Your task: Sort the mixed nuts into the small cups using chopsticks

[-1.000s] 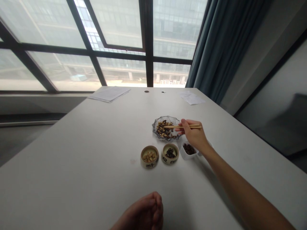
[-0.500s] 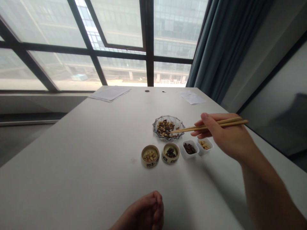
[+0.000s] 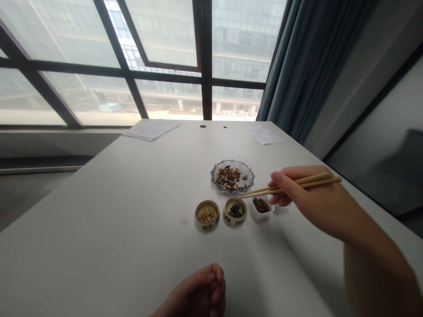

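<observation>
My right hand [image 3: 304, 193] is closed around a pair of wooden chopsticks [image 3: 291, 186]. Their tips lie close together above the far rim of a round ceramic cup [image 3: 243, 219] of dark seeds [image 3: 235, 211]; whether they pinch anything is too small to tell. Just behind the tips stands a clear glass bowl [image 3: 250, 178] of mixed seeds and nuts [image 3: 228, 177]. Under my right fingers is a white dish [image 3: 266, 215] of brown seeds, with another white dish [image 3: 282, 209] mostly hidden by the hand. At the bottom edge, my left hand [image 3: 198, 290] rests loosely curled, no object visible in it.
A second ceramic cup [image 3: 207, 226] with pale nuts [image 3: 206, 215] stands left of the dark-seed cup. Papers [image 3: 152, 130] lie at the table's far left, another sheet [image 3: 267, 135] at the far right. Windows and a blue curtain [image 3: 291, 66] rise behind the white table [image 3: 115, 220].
My right hand and the chopsticks have moved nearer, from the glass bowl's contents to above the dark-seed cup's rim. The hand now covers most of the far white dish. My left hand stays still.
</observation>
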Motion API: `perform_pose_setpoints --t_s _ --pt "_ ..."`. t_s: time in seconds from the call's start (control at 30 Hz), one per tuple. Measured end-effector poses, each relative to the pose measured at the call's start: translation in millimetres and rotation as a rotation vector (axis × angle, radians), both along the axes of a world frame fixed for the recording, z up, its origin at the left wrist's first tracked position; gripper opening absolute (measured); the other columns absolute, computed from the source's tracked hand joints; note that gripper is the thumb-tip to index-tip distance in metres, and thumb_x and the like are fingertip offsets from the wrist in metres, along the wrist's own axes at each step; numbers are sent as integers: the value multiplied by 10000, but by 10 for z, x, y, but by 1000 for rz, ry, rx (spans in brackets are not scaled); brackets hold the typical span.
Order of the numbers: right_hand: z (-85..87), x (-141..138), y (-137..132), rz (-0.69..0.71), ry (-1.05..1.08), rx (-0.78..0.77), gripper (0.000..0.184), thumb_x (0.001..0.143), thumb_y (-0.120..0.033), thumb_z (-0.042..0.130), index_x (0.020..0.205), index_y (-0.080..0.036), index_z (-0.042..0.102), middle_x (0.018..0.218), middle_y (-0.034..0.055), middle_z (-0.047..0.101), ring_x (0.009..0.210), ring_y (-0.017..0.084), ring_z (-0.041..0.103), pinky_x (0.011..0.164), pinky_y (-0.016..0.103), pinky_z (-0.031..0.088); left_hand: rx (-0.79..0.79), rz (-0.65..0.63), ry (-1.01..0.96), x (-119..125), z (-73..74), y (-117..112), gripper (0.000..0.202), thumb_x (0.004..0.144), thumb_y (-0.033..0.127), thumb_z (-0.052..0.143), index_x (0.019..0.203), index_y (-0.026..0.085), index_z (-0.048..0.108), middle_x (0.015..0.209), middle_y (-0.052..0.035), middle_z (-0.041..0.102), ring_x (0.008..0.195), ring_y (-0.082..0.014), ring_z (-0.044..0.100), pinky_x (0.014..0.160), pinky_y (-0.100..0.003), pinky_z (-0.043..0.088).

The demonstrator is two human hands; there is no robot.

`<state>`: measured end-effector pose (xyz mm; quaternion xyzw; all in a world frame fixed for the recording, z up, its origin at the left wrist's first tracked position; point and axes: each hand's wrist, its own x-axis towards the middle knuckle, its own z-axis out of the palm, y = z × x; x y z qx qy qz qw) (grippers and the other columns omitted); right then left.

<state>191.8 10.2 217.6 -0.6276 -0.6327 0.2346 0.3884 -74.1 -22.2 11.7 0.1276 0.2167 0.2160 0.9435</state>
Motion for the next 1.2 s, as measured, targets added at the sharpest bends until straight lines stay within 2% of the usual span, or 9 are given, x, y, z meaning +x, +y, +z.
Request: perform_pose_setpoints --t_s 0.1,0.2,0.3,0.47,0.67,0.87,1.0,1.1,1.2 --pt "-43 34 39 -36 5 47 453 1000 -547 622 829 -167 799 693 82 768 615 224 757 519 264 556 0 11 3 -1 17 -7 111 861 270 666 815 180 621 662 22 499 548 -93 451 576 -258 214" --pt "-161 52 161 -59 58 89 501 983 -601 620 879 -148 806 686 89 764 576 225 742 491 276 557 -8 8 16 -3 33 -13 110 876 275 647 829 182 609 671 21 491 563 -93 435 585 -260 213" --pt "-361 31 369 -47 142 135 529 967 -638 619 864 -151 798 703 88 768 591 230 747 505 288 577 1 7 25 -6 44 -25 102 876 266 638 829 184 601 674 22 478 560 -91 424 587 -262 211" --pt "-752 -63 719 44 251 167 507 961 -632 623 870 -164 797 771 84 790 698 253 773 633 339 627 -16 11 22 -11 46 -27 112 873 277 643 825 180 614 677 17 483 564 -93 449 581 -257 211" --pt "-1041 -109 879 97 213 178 420 982 -546 621 833 -183 772 798 70 795 755 244 774 652 317 605 -4 2 4 -16 -4 -17 112 869 275 648 826 180 608 657 23 479 542 -89 432 565 -251 216" --pt "-1159 -99 942 87 279 153 429 958 -566 650 849 -167 767 791 69 786 773 247 780 637 299 608 -22 5 8 -13 54 -32 91 883 256 620 835 181 602 676 20 491 560 -90 454 561 -245 221" --pt "-1198 -107 962 68 328 139 456 950 -599 650 827 -172 751 785 66 782 783 253 788 642 305 623 0 0 6 -11 40 -32 86 868 258 629 834 183 603 659 26 485 541 -91 458 558 -249 217" --pt "-1189 -107 962 27 349 154 493 939 -639 647 806 -174 746 772 72 783 730 254 783 630 322 631 22 5 19 -9 17 -45 91 881 265 613 839 184 603 664 26 487 535 -93 456 561 -257 216" --pt "-1104 -93 935 -4 371 180 516 915 -668 664 807 -173 761 781 86 788 724 265 785 619 336 641 37 14 12 -6 21 -55 104 890 268 604 833 182 598 671 25 479 534 -92 445 570 -262 208"
